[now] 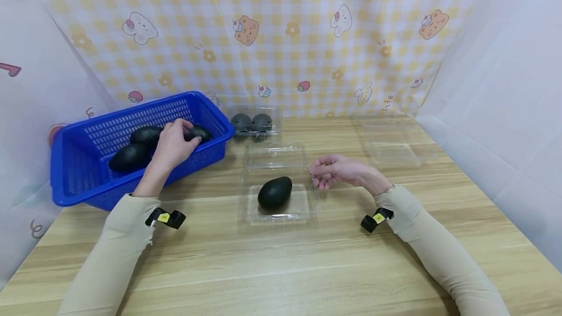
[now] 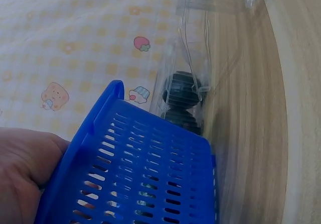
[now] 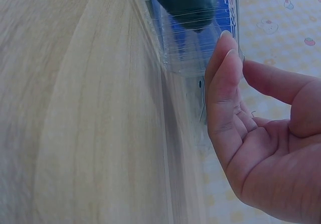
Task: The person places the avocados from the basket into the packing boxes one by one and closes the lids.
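Note:
Inside the blue basket my left hand grips a dark avocado, with the thumb on its near side and fingers over the top. Two more avocados lie left of that hand. An open clear plastic box stands mid-table, its lid folded back; one avocado lies in it, narrow end up and right. My right hand pinches the box's right edge near the hinge between thumb and fingertips. In the left wrist view the basket wall hides the held avocado.
Behind the basket's right end stands a closed clear box with two dark avocados inside. Further clear plastic boxes lie at the back right. A checked curtain hangs along the wooden table's far edge.

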`<state>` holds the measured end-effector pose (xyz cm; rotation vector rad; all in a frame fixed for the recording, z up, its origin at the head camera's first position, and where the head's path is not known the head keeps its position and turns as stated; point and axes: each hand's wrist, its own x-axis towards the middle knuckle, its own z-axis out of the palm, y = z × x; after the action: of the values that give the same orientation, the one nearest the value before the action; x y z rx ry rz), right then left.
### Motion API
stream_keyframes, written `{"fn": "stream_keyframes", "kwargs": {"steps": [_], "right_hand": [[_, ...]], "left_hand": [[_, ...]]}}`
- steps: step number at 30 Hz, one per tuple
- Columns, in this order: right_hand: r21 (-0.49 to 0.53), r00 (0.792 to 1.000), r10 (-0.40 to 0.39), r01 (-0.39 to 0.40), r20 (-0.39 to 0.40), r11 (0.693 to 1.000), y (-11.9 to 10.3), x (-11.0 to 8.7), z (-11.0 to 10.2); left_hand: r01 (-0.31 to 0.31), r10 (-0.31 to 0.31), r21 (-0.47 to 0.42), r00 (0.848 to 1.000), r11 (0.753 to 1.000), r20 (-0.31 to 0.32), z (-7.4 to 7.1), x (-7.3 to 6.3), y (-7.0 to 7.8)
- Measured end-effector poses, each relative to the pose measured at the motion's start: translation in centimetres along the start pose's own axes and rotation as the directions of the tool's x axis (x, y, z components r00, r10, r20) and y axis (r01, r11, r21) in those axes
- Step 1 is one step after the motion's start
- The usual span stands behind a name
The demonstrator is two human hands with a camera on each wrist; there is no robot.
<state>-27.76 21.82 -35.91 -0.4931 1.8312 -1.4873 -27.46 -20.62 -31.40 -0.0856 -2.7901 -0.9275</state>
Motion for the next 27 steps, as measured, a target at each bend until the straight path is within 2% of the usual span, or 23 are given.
{"fn": "stream_keyframes", "kwargs": {"steps": [14, 27], "right_hand": [[-0.004, 1.000, -0.006, 0.006, -0.003, 1.000, -0.04, -0.12, 0.09], [-0.010, 1.000, -0.003, 0.003, -0.008, 1.000, -0.12, -0.20, 0.14]], "left_hand": [[0.121, -0.121, 0.002, 0.992, 0.993, 0.028, 0.47, -1.00, 0.88], [0.127, -0.131, 0.056, 0.989, 0.990, 0.068, 0.80, -0.89, 0.81]]}}
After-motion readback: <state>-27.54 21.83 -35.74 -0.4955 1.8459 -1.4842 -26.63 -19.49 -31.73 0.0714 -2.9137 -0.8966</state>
